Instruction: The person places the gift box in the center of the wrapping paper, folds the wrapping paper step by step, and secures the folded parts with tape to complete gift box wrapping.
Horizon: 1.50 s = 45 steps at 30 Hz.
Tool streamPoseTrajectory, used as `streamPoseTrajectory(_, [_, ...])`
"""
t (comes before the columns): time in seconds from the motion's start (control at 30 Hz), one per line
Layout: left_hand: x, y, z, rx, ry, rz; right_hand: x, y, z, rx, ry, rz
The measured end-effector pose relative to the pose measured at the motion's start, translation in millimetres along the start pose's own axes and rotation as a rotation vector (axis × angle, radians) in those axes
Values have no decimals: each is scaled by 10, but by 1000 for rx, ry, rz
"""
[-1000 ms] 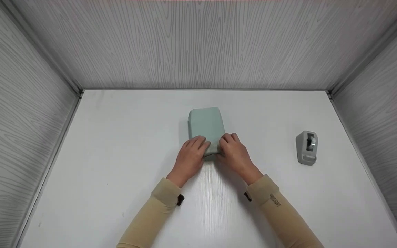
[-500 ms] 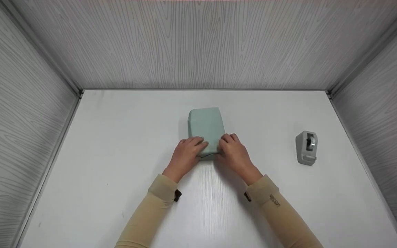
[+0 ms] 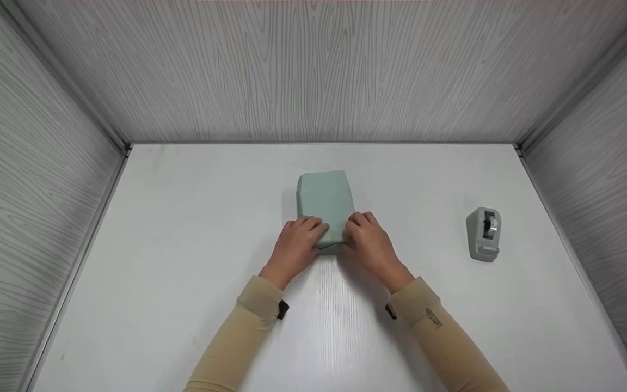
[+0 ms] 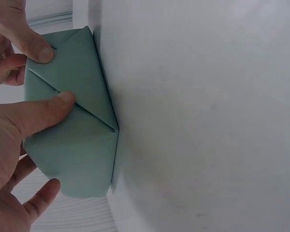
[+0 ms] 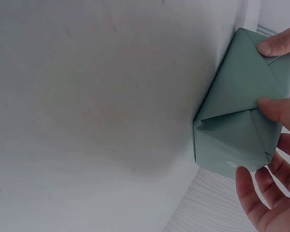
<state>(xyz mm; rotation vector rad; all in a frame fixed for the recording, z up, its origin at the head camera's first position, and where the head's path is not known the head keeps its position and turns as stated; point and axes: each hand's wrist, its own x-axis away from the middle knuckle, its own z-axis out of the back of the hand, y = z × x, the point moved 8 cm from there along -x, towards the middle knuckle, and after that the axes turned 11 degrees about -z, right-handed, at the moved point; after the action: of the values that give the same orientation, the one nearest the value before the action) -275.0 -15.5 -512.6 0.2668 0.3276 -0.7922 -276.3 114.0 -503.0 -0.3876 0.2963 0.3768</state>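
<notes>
A box wrapped in pale green paper [image 3: 325,198] rests on the white table, in the middle of the head view. Around its near left corner my left hand [image 3: 293,243] grips it, thumb pressed on the near end. My right hand [image 3: 372,246] grips the near right corner in the same manner. Both wrist views show the folded end: slanting paper flaps [image 4: 82,82] cross it, and both thumbs push on them. One fold [image 5: 227,115] stands slightly raised in the right wrist view. Most of the fingers on the box's far sides are hidden.
A grey tape dispenser [image 3: 484,234] with a roll in it stands on the table [image 3: 183,218] to the right. Grey wood-grain panels [image 3: 313,71] close off the back and both sides.
My left hand has shifted slightly left along the near end, and its thumb sits differently on the fold. The right hand and the box have hardly moved.
</notes>
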Motion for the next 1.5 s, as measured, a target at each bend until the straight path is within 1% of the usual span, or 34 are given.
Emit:
streamPoseTrajectory(0.13, [-22, 45, -37, -73, -6, 3, 2, -5, -3, 4, -7, -11])
streamPoseTrajectory(0.23, [-30, 66, -54, -87, -4, 14, 1, -1, -5, -1, -13, -30])
streamPoseTrajectory(0.5, [-48, 76, -55, -40, -12, 57, 2, 21, -23, 8, -21, -68])
streamPoseTrajectory(0.77, [-50, 75, -36, -27, 3, 53, 11, 16, -19, -12, -19, -64])
streamPoseTrajectory(1.03, [-40, 71, -38, -25, 13, 53, 1, 15, -10, 16, -11, -42])
streamPoseTrajectory(1.23, [-13, 52, -15, 16, 46, 70, -9, 22, -3, 14, -5, -34])
streamPoseTrajectory(1.5, [3, 49, 23, -11, 64, 62, -15, 37, -6, -5, -2, -46])
